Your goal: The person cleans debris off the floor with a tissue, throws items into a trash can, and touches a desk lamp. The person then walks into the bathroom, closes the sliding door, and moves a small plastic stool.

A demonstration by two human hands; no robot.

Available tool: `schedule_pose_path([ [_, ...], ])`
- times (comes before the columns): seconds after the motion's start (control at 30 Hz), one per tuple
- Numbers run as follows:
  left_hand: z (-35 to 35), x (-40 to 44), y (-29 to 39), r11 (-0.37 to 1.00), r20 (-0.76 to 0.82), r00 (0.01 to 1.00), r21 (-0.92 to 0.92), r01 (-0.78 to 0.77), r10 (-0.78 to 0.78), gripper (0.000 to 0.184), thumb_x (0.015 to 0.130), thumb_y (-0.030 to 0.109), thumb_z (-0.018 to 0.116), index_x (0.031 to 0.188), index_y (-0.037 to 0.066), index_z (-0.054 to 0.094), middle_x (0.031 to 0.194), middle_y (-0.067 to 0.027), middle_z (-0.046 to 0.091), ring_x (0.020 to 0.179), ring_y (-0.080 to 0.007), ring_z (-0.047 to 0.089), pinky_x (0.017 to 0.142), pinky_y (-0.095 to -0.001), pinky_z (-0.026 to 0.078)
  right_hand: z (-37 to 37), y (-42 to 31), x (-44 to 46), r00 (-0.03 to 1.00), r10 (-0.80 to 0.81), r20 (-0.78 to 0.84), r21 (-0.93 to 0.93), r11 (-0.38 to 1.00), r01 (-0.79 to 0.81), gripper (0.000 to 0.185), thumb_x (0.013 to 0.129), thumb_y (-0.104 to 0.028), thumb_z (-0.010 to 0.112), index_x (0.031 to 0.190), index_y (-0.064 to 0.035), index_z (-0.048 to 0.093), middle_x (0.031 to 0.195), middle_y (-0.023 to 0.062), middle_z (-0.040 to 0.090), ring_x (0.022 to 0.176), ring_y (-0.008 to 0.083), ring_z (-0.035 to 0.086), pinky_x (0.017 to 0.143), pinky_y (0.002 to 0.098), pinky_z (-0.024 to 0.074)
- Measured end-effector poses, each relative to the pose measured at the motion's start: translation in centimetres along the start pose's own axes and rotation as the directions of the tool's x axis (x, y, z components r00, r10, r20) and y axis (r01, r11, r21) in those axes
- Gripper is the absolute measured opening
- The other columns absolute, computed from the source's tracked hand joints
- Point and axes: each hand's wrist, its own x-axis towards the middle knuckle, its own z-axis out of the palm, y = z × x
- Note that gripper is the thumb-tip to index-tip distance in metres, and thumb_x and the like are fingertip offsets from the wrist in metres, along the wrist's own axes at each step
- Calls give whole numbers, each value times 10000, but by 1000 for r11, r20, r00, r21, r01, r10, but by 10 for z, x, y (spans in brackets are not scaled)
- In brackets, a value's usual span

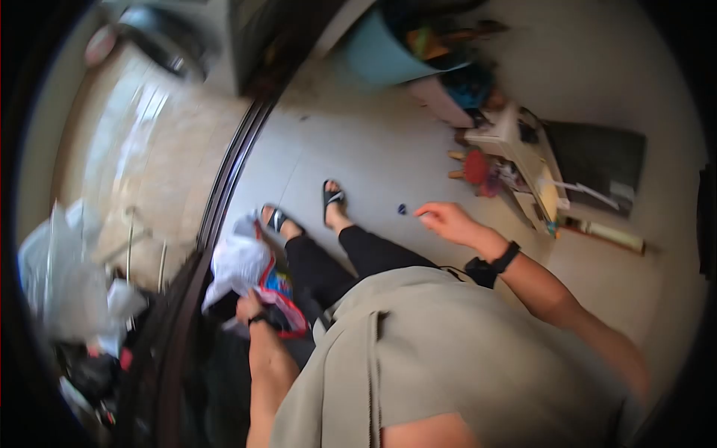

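My left hand (250,305) is closed on the edge of a white plastic bag (240,261) with red trim and a blue printed patch, hanging beside my leg. Out to the other side, my right hand (452,222) has its thumb and forefinger drawn together. Whether anything is pinched between them is too small to make out. A small dark blue object (402,210) shows just past those fingertips. I cannot tell whether it lies on the floor or hangs from the fingers.
A dark door track (243,142) crosses the floor at left. Beyond it are clear plastic bags (63,269). A light blue bin (381,48), a red stool (476,166) and a white desk (500,131) stand by the wall. My sandalled feet (334,198) are on pale tiles.
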Motion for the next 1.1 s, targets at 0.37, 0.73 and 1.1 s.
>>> schedule_pose_path([
  [0.37, -4, -44, -64, 974, -395, 899, -42, -222, 188, 414, 807, 311, 469, 750, -48, 667, 746, -249, 623, 832, -390, 586, 801, -464, 448, -7, 33, 10, 994, 94, 56, 55, 994, -97, 193, 900, -114, 522, 1066, -59, 603, 738, -15, 534, 647, 55, 495, 563, 202, 427],
  [0.73, -13, 22, -63, 737, 175, 984, -669, 96, 31, 439, 737, 406, 687, 764, -31, 654, 718, -66, 612, 594, -173, 539, 510, -344, 448, -1, 64, -40, 979, 96, -180, 57, 995, -87, 188, 862, -142, 564, 1025, -61, 612, 707, 78, 594, 636, 147, 543, 603, 294, 455],
  [1.1, -75, 47, 29, 968, -89, 973, -117, -221, 212, 258, 804, 259, 529, 809, 44, 671, 904, -172, 668, 879, -295, 646, 739, -412, 493, 53, 166, -170, 904, 207, -375, 309, 947, -88, 222, 845, -217, 589, 1005, -67, 623, 859, 157, 657, 796, 301, 633, 720, 365, 490],
])
